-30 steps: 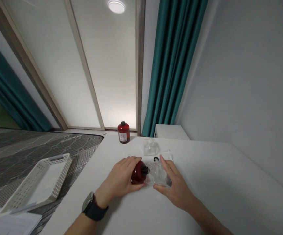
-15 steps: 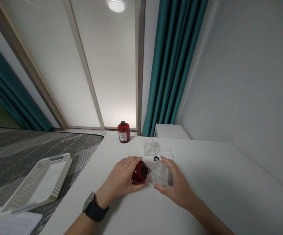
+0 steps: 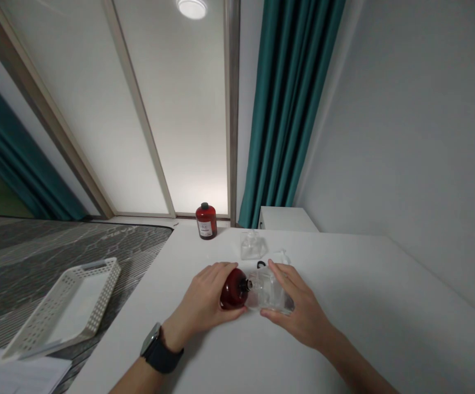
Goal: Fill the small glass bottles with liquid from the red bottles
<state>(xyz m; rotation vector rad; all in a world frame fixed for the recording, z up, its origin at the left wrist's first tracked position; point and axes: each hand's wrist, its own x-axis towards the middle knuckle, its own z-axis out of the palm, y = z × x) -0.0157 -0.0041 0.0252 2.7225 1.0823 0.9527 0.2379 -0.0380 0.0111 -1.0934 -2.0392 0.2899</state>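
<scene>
My left hand (image 3: 204, 295) is closed around a dark red bottle (image 3: 232, 290) lying on its side or steeply tilted, its black-rimmed neck pointing right. Facing that neck is a clear bottle or container (image 3: 270, 289), gripped by my right hand (image 3: 303, 306) between thumb and fingers. The neck overlaps the clear container's left end; whether they touch I cannot tell. Just behind them lies a small black ring-like piece (image 3: 261, 264). Beyond it stands another clear container (image 3: 253, 245). A second red bottle (image 3: 206, 222), upright with a dark cap and white label, stands farther back left.
Everything rests on a white table (image 3: 364, 306). Lower left, a pale perforated basket (image 3: 108, 290) sits off the table, with papers (image 3: 19, 369) beside it. Behind the table are a white cabinet (image 3: 289, 217), a teal curtain (image 3: 287, 109) and frosted door panels (image 3: 192, 109).
My right hand has shifted slightly on the clear container, its fingers lying more over the top. The red bottle and my left hand have hardly moved.
</scene>
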